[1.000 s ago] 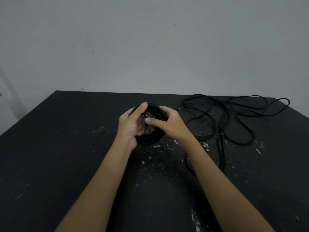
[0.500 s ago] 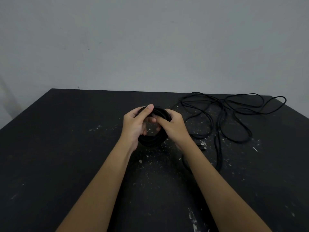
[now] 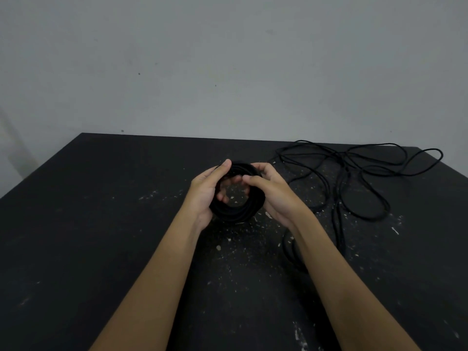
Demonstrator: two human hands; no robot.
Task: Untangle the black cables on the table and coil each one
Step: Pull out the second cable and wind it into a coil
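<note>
Gripping the tight ring of coiled black cable (image 3: 234, 212) from either side, the left hand (image 3: 203, 196) and right hand (image 3: 277, 198) hold it over the middle of the dark, speckled surface (image 3: 101, 224), fingers curled through its centre. If either grip slackens before the free end is secured, the springy turns would likely spring apart, and could fall into the loose black cable (image 3: 354, 178) sprawled uncoiled at the right.

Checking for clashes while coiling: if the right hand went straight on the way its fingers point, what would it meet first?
The right hand points leftward across the coiled cable it grips, so it would likely meet the left hand first; they look almost touching, though depth is unclear.
</note>
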